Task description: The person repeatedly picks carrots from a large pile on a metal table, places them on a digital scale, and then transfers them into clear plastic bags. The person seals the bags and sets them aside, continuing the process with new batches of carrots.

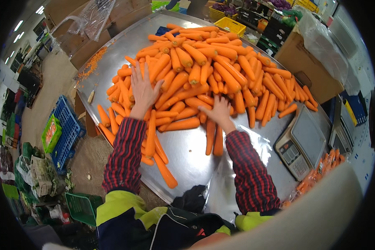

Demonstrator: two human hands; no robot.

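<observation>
A large heap of loose carrots (190, 90) lies on a stainless steel table (187, 147). My left hand (142, 90) rests flat on the heap's left side, fingers apart and holding nothing. My right hand (219, 112) touches carrots at the near edge of the heap, with its thumb spread away from the fingers. No carrot shows in its palm. Below that hand, two carrots (218, 140) point towards me. Several more carrots, one long carrot (165, 172) nearest me, trail down the near left side of the table.
A weighing scale (307, 137) stands at the table's right, with bagged carrots (323, 172) beside it. Orange scraps (93, 64) and a small knife (91, 96) lie along the left edge. Cardboard boxes (309, 62) flank the table. A blue pallet (65, 125) and green crate (82, 207) are at left.
</observation>
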